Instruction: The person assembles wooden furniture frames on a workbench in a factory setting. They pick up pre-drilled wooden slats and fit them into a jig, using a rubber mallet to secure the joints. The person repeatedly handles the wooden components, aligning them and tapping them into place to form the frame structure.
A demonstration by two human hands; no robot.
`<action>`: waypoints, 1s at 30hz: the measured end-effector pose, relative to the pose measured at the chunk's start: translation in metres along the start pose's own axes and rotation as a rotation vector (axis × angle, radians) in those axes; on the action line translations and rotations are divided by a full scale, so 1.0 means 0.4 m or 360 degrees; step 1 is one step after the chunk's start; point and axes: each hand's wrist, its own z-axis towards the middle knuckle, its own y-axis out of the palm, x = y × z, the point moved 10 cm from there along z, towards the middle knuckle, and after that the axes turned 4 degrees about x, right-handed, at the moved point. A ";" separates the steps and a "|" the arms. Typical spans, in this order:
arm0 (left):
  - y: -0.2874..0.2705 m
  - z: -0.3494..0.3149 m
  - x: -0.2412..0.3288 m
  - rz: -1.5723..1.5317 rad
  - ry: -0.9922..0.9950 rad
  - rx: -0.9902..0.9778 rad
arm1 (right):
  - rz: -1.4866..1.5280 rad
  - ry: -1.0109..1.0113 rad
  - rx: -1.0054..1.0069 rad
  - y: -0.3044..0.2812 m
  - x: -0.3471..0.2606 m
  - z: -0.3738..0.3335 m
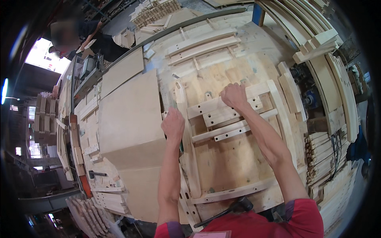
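Note:
A pale wooden frame, with side posts and cross rails, lies on the plywood bench in front of me. My right hand is closed over its far rail, fingertips hidden. Just nearer lies a short drilled block, and beyond that a thin slat with dark holes. My left hand is a closed fist beside the left post; what it holds, if anything, I cannot make out. A black-headed mallet rests at the frame's near edge, close to my body.
Brown cardboard sheets cover the bench on the left, with a hammer beyond them. Loose wooden rails lie at the far side. Stacked slats stand on the right. Another person works at the far left.

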 end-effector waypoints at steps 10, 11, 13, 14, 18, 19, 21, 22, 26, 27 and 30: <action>-0.029 -0.022 -0.029 -0.0328 -0.0038 0.0228 | -0.0025 0.0058 0.0028 0.001 -0.013 0.006; -0.036 -0.024 -0.030 -0.0388 -0.0017 0.0280 | -0.0018 0.0071 0.0017 0.000 -0.014 0.003; -0.030 -0.024 -0.031 -0.0416 -0.0022 0.0279 | -0.0024 0.0087 0.0019 -0.004 -0.007 0.003; -0.028 -0.024 -0.032 -0.0429 -0.0025 0.0279 | -0.0027 0.0093 0.0026 -0.007 -0.007 0.001; -0.031 -0.025 -0.035 -0.0489 0.0026 0.0322 | -0.0062 0.0118 0.0065 -0.015 -0.012 -0.005; -0.032 -0.026 -0.033 -0.0512 0.0033 0.0328 | -0.0079 0.0112 0.0074 -0.016 -0.015 -0.005; -0.035 -0.026 -0.034 -0.0538 0.0059 0.0347 | -0.0108 0.0106 0.0091 -0.019 -0.018 -0.006; -0.037 -0.026 -0.036 -0.0539 0.0078 0.0359 | -0.0107 0.0102 0.0103 -0.020 -0.021 -0.006; -0.042 -0.025 -0.033 -0.0591 0.0118 0.0354 | -0.0091 0.0108 0.0140 -0.020 -0.021 -0.007; -0.042 -0.024 -0.033 -0.0610 0.0115 0.0346 | -0.0084 0.0110 0.0148 -0.022 -0.019 -0.007; -0.043 -0.023 -0.034 -0.0649 0.0112 0.0325 | -0.0033 0.0122 0.0179 -0.026 -0.020 -0.012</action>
